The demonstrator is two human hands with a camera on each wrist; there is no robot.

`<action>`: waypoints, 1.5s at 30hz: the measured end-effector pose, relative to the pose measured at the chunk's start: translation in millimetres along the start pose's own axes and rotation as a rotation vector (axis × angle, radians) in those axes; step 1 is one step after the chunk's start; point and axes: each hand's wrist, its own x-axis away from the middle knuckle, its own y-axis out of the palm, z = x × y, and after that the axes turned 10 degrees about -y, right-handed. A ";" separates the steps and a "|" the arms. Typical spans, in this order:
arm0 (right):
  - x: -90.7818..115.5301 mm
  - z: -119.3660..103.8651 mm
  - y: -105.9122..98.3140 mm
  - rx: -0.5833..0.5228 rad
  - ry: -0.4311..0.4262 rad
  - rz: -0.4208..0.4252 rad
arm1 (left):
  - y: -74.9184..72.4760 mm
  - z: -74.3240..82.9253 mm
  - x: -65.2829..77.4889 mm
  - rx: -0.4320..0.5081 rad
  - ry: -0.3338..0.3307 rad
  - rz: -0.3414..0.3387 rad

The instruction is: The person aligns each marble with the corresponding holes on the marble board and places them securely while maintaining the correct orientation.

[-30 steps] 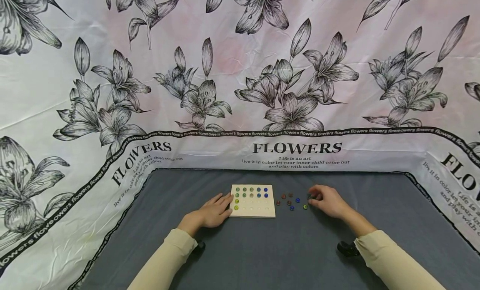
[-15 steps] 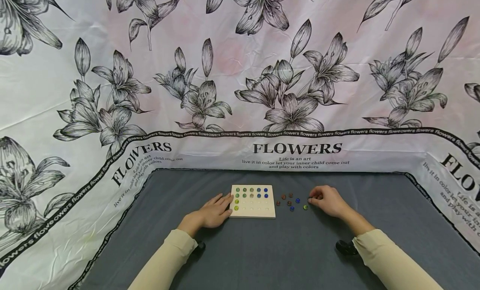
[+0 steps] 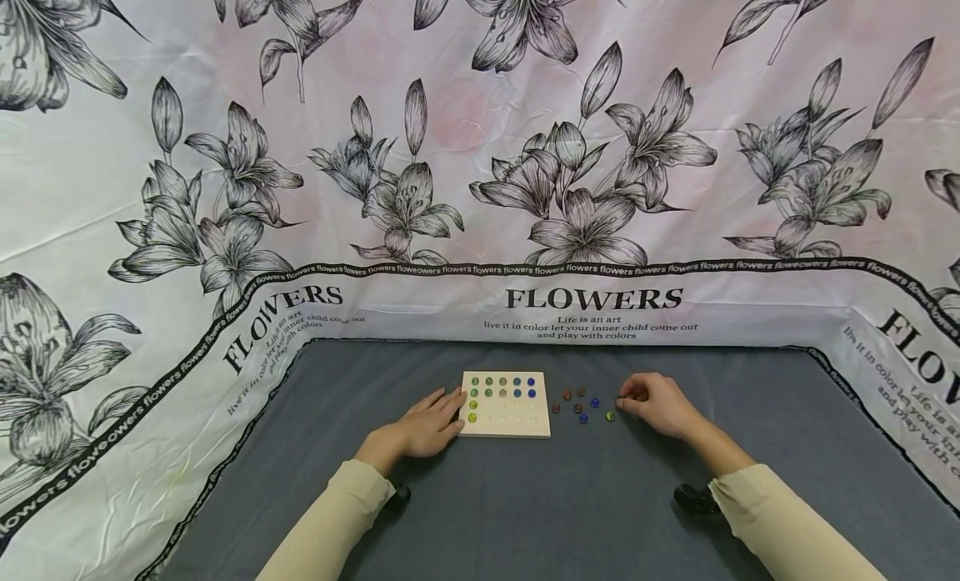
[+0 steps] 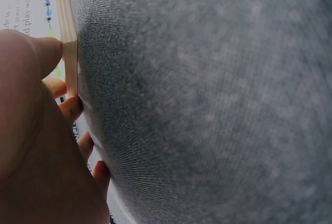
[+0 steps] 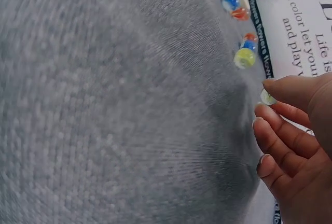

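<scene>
A pale wooden board with rows of small hollows lies on the dark cloth. Green, greyish and blue marbles fill its two far rows, and two yellow-green ones sit at the left of the nearer rows. My left hand rests against the board's left side, fingers extended; the left wrist view shows the thumb touching its edge. To the right of the loose marbles, my right hand pinches a clear, greenish marble between thumb and index finger. A yellow-green marble lies just left of those fingertips.
Between the board and my right hand lie several reddish marbles and two blue marbles. A white flower-printed cloth borders the dark grey cloth and rises behind it. Dark objects show beneath both wrists.
Both hands stay almost where they were, and the board and loose marbles keep their places. Less of the pinched marble shows at my right fingertips than a second ago.
</scene>
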 end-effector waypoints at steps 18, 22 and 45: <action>2.9 -29.9 -6.0 -0.010 -0.043 0.031 | 1.0 -1.6 -0.2 -0.004 0.004 -0.014; 2.6 -37.1 -6.3 -0.017 -0.057 0.036 | -1.3 0.9 2.3 -0.006 0.007 -0.018; -16.5 -77.1 9.8 -0.061 -0.157 0.013 | -9.1 8.0 8.0 -0.030 0.000 -0.028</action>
